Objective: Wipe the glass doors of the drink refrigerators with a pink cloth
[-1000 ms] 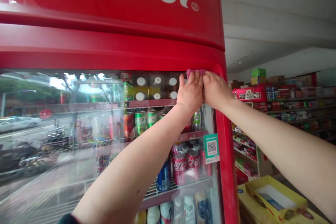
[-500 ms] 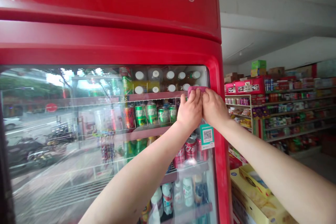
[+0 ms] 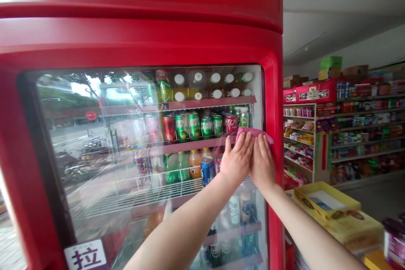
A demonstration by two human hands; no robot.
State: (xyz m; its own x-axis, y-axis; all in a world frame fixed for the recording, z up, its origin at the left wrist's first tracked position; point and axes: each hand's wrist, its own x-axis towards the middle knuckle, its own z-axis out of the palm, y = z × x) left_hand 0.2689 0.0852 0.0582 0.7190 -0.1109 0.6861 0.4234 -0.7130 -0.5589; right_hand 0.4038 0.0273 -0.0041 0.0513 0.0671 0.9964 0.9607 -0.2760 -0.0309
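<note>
Hands: my left hand (image 3: 236, 162) and my right hand (image 3: 262, 163) lie side by side, close enough to touch, both open and flat with the fingers extended, not clenched.

Cloth: a pink cloth (image 3: 255, 133) sits pressed under my fingertips. Only its upper part shows; the rest is hidden beneath my fingers.

Where it is: the cloth is against the glass door (image 3: 95, 202) of a red drinks cooler (image 3: 142, 38), high on the right side, just beside the red door frame (image 3: 274, 105).

Behind the glass: right above my hands stand green cans (image 3: 193, 126) and a red Coca-Cola can (image 3: 230, 123). Near my left hand are a blue can (image 3: 207, 171) and a bottle of orange drink (image 3: 195, 164). Capped bottles (image 3: 198, 78) fill the top shelf.

Hidden: my left forearm (image 3: 186, 223) covers part of the lower shelves, and the bottles there are hard to make out. A street scene reflected in the glass blurs the left side of the cooler's contents.

Door sticker: a white sticker with the character 拉 (image 3: 85, 254) sits low on the frame, at the bottom edge of the view.

Beyond the cooler: store shelves (image 3: 316, 143) stand to the right, packed with goods too small to read. Nearer are a yellow box (image 3: 325, 200) and a purple tub (image 3: 394, 240), the tub cut off by the edge of the view.
</note>
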